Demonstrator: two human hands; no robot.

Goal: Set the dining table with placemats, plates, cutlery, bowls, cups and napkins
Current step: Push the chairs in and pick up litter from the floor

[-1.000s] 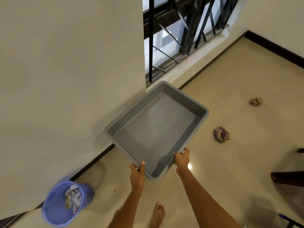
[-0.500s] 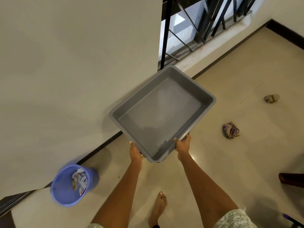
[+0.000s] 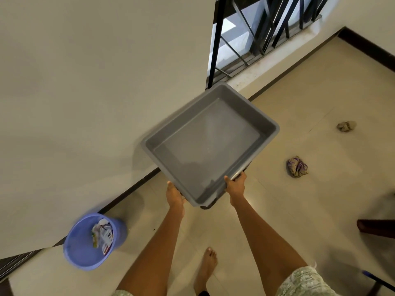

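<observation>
A grey plastic tub (image 3: 265, 121), rectangular and with nothing in it, is held out in front of me above the floor, close to a cream wall. My left hand (image 3: 174, 194) grips its near left edge. My right hand (image 3: 236, 185) grips the near right edge, thumb over the rim. No placemats, plates, cutlery, bowls, cups or napkins are in view.
A blue bin (image 3: 92, 242) with wrappers stands by the wall at the lower left. Two crumpled cloths (image 3: 296, 166) (image 3: 346, 126) lie on the tiled floor to the right. A barred window (image 3: 256, 33) is ahead. Dark wooden furniture (image 3: 376, 228) juts in at the right edge. My bare foot (image 3: 206, 268) is below.
The view has shifted forward and to the left along the wall. The tub sits slightly further right in view and both arms show more. The grip on the tub is unchanged.
</observation>
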